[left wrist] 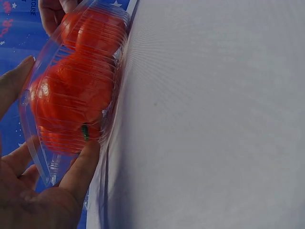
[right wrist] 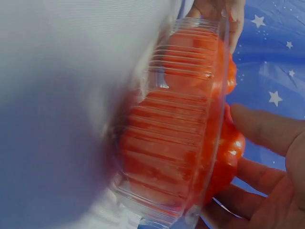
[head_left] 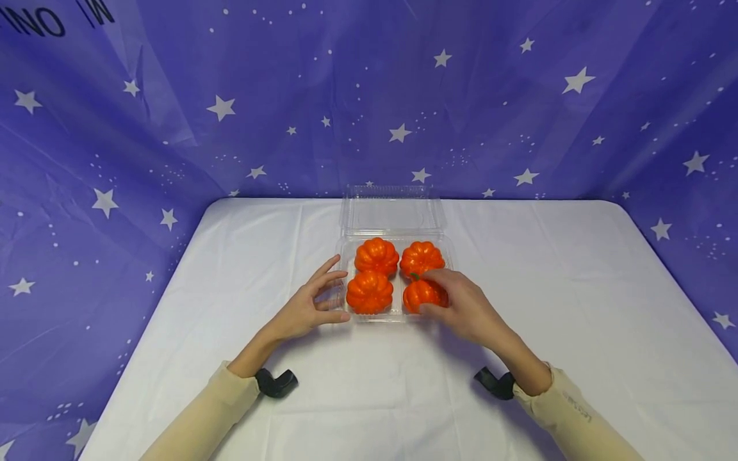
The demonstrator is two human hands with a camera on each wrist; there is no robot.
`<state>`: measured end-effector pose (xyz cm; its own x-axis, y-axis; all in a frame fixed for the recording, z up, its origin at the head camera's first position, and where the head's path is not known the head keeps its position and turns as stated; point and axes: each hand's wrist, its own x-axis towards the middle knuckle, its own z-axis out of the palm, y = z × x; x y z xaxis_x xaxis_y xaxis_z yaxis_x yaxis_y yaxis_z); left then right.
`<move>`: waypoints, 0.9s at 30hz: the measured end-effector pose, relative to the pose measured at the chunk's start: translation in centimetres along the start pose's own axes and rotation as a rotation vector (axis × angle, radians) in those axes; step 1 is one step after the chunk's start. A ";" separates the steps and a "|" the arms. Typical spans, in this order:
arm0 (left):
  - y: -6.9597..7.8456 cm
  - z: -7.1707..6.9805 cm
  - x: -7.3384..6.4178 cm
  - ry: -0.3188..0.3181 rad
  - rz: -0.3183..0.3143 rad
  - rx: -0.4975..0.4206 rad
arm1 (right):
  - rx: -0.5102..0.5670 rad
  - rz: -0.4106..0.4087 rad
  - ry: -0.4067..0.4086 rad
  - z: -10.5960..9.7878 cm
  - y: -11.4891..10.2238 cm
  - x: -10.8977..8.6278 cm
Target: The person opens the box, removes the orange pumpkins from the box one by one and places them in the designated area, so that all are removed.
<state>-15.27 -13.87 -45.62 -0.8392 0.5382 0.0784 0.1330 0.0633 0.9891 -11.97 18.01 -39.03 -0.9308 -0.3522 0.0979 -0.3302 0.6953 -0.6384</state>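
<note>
An opened clear plastic clamshell box (head_left: 398, 312) holds orange toy pumpkins in two rows. At its front right, my right hand (head_left: 469, 307) grips a pumpkin (head_left: 419, 296) with a green stem, thumb at the near side and fingers over the far side. In the right wrist view this pumpkin (right wrist: 228, 148) bulges above the box rim beside the thumb. My left hand (head_left: 308, 307) is spread along the box's left wall, fingers straight, fingertips right at the plastic. Nearest to it are the front-left pumpkin (head_left: 369, 292) and back-left pumpkin (head_left: 377, 256). The back-right pumpkin (head_left: 422, 257) is partly hidden by my right fingers.
The box's clear lid (head_left: 394, 214) is tipped back toward the table's far edge. A white cloth (head_left: 369, 397) covers the table. Purple star-printed fabric (head_left: 369, 96) hangs behind and at both sides. Black curved pieces (head_left: 278, 384) sit at both wrists.
</note>
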 end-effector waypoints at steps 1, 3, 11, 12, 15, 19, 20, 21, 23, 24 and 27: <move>0.0 0.0 0.0 0.000 0.001 0.000 | -0.007 0.003 0.002 0.1 0.0 0.0; -0.1 0.0 0.0 0.000 0.001 -0.002 | -0.013 0.007 0.006 0.2 0.0 0.0; -0.2 -0.1 0.0 -0.002 -0.005 -0.010 | 0.002 -0.004 0.029 0.3 0.1 -0.1; -0.2 -0.1 0.0 -0.002 -0.006 -0.011 | 0.004 -0.004 0.033 0.3 0.1 -0.1; -0.2 0.0 0.1 -0.004 -0.007 -0.016 | 0.004 -0.009 0.045 0.3 0.2 -0.2; -0.1 0.0 0.0 -0.005 -0.007 -0.014 | 0.015 -0.018 0.063 0.3 0.3 -0.3; -0.1 0.0 0.0 -0.005 -0.008 -0.013 | 0.024 -0.017 0.067 0.2 0.3 -0.3; -0.1 0.0 0.0 -0.005 -0.008 -0.010 | 0.034 -0.019 0.073 0.2 0.3 -0.4; 0.0 -0.1 0.0 -0.003 -0.010 -0.004 | 0.058 -0.022 0.087 0.1 0.3 -0.5; 0.0 -0.1 -0.1 -0.003 -0.010 -0.003 | 0.069 -0.024 0.095 0.0 0.3 -0.5; 0.1 -0.1 -0.1 -0.001 -0.012 -0.003 | 0.098 -0.027 0.118 -0.2 0.2 -0.7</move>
<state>-15.24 -14.01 -45.55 -0.8400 0.5386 0.0660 0.1209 0.0672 0.9904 -11.41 18.50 -39.05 -0.9355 -0.2900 0.2017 -0.3442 0.6195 -0.7055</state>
